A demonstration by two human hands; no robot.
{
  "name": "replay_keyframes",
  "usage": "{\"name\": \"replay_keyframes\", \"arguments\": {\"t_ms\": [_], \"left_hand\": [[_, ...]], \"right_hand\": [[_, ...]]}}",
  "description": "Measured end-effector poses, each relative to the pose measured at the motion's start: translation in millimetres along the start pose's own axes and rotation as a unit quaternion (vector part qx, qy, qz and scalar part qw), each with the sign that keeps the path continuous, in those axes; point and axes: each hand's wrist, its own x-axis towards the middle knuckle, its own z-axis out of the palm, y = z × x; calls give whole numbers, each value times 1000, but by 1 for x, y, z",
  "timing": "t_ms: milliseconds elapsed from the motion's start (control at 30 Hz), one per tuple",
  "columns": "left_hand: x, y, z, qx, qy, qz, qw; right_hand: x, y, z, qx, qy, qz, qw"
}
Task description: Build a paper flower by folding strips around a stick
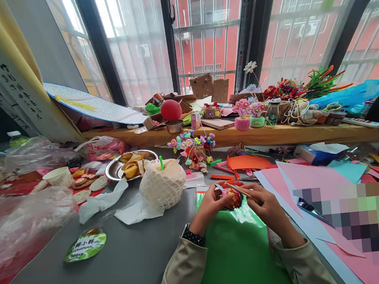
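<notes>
My left hand [211, 205] is closed around a small red and gold craft piece [234, 199], which looks folded or layered; its exact kind is too small to make out. Between the fingers of my right hand [268, 205] is a thin wooden stick [237, 188], lying slantwise with its tip over that piece. Both hands meet above a glossy green sheet [242, 253] on the grey table. A dark watch with a dotted strap is on my left wrist. Strips of orange and red paper [222, 177] lie just beyond my fingers.
Left of my hands stands a coconut in white foam netting [163, 184], with a metal bowl of peels [108, 171] behind it. Pink and pale blue paper sheets [281, 186] spread to the right. Pipe-cleaner flowers [195, 148] and a wooden ledge [132, 138] of crafts line the back.
</notes>
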Motion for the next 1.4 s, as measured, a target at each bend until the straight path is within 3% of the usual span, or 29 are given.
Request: {"name": "replay_keyframes", "arguments": {"t_ms": [167, 433, 667, 900, 1100, 1400], "left_hand": [[1, -1, -3, 40, 30, 0, 999], [0, 1, -1, -7, 29, 9, 1000], [5, -7, -6, 67, 126, 77, 987], [-4, 3, 1, 181, 56, 117, 975], [-10, 7, 9, 278, 5, 165, 946], [-12, 8, 12, 241, -26, 138, 960]], "right_hand": [[-1, 4, 3, -22, -13, 1, 1000], [-1, 8, 5, -38, -33, -50, 997], [0, 7, 10, -22, -13, -57, 998], [-1, 1, 0, -2, 55, 12, 998], [0, -1, 3, 9, 50, -15, 999], [-2, -5, 2, 25, 54, 30, 998]]}}
